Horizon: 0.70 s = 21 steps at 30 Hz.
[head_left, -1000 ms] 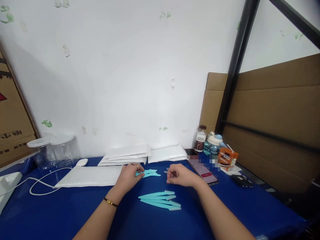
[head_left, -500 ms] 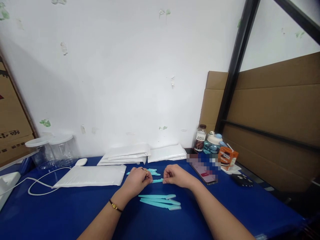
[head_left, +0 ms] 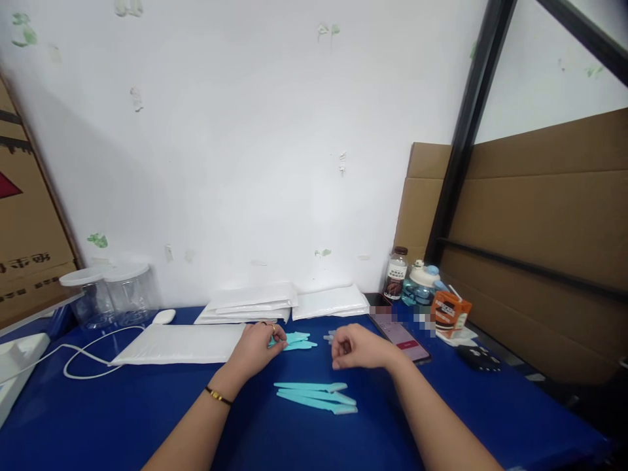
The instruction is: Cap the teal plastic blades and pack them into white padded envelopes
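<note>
The left hand (head_left: pixel 256 349) is bent over the far cluster of slim teal tools (head_left: pixel 297 341), toward the desk's far edge; its thumb and fingers cover the handle ends, and whether they pinch one or merely rest there I cannot tell. The right hand (head_left: pixel 357 347) has its fingers curled just beside some small clear pieces (head_left: pixel 329 337); nothing shows in its grasp, though something small could be hidden inside. Three more teal tools (head_left: pixel 316 394) lie fanned closer to the near edge of the desk (head_left: pixel 294 445), their pale tips pointing right. The likeliest trouble, I judge, is the overlapping far tools dragging one another askew if one is pulled, or a fingertip meeting a pale tip should it be sharp. The small pieces could be flicked away by the curled fingers, and a careless right wrist might nudge the phone (head_left: pixel 405 341). Among containers, two see-through lidded jars (head_left: pixel 130 297) stand near the far left corner, no contents discernible. Toward the far right corner are a brown-capped bottle (head_left: pixel 395 275), dark in its lower part, a bluish drinking jug (head_left: pixel 418 292) and an orange carton (head_left: pixel 449 313) with a straw, its inside hidden.
</note>
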Each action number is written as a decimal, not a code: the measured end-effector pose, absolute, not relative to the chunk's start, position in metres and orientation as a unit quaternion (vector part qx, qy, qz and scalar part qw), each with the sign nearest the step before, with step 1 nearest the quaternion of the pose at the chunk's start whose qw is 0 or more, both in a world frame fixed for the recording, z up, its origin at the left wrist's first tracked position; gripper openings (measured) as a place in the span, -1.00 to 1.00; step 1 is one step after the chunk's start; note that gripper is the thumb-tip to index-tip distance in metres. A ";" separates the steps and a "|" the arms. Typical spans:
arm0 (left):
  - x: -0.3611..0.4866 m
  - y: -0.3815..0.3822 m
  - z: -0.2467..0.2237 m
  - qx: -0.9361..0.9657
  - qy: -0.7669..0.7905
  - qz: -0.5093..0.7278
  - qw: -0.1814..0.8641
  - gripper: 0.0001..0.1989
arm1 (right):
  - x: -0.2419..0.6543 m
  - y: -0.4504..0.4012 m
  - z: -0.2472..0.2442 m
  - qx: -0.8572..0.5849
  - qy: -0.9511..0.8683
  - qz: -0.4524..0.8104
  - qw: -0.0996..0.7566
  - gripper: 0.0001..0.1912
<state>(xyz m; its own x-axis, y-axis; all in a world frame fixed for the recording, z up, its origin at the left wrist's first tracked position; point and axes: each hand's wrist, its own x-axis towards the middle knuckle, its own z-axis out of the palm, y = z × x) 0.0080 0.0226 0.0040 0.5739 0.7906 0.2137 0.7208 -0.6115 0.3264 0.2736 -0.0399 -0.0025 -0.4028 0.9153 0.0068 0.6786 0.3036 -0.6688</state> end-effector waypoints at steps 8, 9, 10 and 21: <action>0.023 0.002 -0.001 0.917 0.321 0.093 0.218 -0.75 | 0.259 -0.043 -0.008 -0.507 -0.814 0.245 0.139 -0.86; 0.024 0.002 -0.003 0.919 0.320 0.091 0.213 -0.77 | 0.257 -0.042 -0.009 -0.509 -0.815 0.233 0.149 -0.87; 0.025 0.002 -0.005 0.920 0.322 0.088 0.203 -0.80 | 0.256 -0.042 -0.010 -0.508 -0.817 0.224 0.156 -0.89; 0.011 0.023 0.002 0.923 0.362 0.122 0.056 -0.81 | 0.273 -0.032 -0.006 -0.544 -0.802 0.141 0.202 -0.88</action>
<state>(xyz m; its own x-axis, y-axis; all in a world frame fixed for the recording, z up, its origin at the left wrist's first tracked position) 0.0108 0.0228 0.0024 0.7084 0.6814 0.1839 0.6541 -0.7317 0.1918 0.2733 -0.0321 -0.0056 -0.3264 0.9300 0.1694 0.8160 0.3676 -0.4462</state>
